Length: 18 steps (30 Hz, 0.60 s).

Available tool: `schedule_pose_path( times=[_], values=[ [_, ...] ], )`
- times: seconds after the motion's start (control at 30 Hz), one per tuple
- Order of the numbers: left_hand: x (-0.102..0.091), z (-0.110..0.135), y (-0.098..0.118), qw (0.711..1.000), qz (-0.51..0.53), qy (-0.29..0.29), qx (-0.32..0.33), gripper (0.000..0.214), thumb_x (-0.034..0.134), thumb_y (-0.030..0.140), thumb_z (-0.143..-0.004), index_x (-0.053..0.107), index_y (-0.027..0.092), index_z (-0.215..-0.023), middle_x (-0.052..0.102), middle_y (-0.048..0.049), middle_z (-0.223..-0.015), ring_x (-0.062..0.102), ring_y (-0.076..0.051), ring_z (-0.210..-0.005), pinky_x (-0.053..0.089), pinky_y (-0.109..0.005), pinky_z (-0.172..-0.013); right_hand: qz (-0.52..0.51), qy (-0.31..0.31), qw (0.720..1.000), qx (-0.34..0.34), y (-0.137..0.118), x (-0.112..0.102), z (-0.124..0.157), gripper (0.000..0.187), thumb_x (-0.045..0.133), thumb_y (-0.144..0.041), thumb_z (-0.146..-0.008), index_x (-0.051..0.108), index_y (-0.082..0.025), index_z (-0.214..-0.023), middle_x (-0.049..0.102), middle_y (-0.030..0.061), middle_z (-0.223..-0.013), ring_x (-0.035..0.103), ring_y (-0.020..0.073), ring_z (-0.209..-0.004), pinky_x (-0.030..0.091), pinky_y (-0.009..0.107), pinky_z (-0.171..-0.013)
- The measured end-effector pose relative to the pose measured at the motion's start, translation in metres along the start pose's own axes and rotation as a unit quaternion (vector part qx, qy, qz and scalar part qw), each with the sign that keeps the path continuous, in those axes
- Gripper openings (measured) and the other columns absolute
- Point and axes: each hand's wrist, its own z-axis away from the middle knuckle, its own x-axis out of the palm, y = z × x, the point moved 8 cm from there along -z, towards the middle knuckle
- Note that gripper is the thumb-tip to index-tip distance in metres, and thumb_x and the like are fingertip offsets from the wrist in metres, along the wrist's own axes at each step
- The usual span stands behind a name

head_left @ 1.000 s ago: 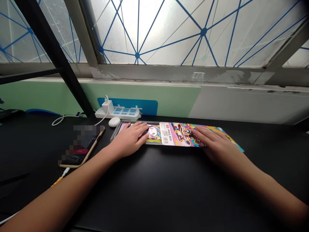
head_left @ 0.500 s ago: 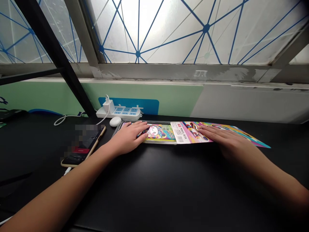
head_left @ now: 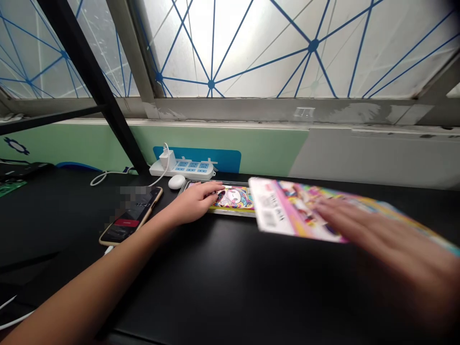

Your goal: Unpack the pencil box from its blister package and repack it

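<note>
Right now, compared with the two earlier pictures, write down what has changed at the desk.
The right hand has drawn the printed PENCIL BOX sleeve rightward off the pencil box and raised it toward the person, blurred in motion, uncovering more of the box. The left hand stays on the box; the phone and power strip stayed as they were.

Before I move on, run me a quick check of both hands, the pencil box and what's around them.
1. Left hand resting on the pencil box: ok.
2. Pencil box lying flat on the black desk: ok.
3. Right hand secure on the printed card sleeve: cannot tell, it's motion-blurred.
4. Sleeve free of the pencil box: cannot tell, its blurred edge sits right at the box's end.
5. Phone apart from the left hand: ok, it lies to that hand's left.
</note>
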Motion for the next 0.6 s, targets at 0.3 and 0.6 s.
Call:
schedule_pose_path(
  times=[0.3, 0.6],
  values=[
    [-0.017, 0.008, 0.008, 0.965, 0.193, 0.176, -0.031, 0.024, 0.053, 0.032, -0.095, 0.073, 0.02, -0.1, 0.067, -0.0093, -0.141, 0.061, -0.029, -0.133, 0.047, -0.045, -0.114, 0.063, -0.036, 0.964, -0.254, -0.153, 0.068, 0.001, 0.05, 0.042, -0.013, -0.093, 0.065, -0.006, -0.137, 0.067, 0.0177, -0.139, 0.071, 0.0389, -0.118, 0.061, 0.05, -0.09],
    [-0.007, 0.003, 0.0, 0.991, -0.129, 0.002, 0.026, 0.058, 0.051, 0.059, -0.1, 0.058, 0.025, -0.147, 0.051, -0.0112, -0.159, 0.041, -0.034, -0.15, 0.032, -0.054, -0.122, -0.024, -0.1, 0.974, -0.203, -0.142, 0.117, -0.047, 0.045, 0.049, -0.03, -0.103, 0.062, -0.007, -0.139, 0.067, 0.0199, -0.14, 0.066, 0.0376, -0.124, 0.058, 0.054, -0.098]
  ],
)
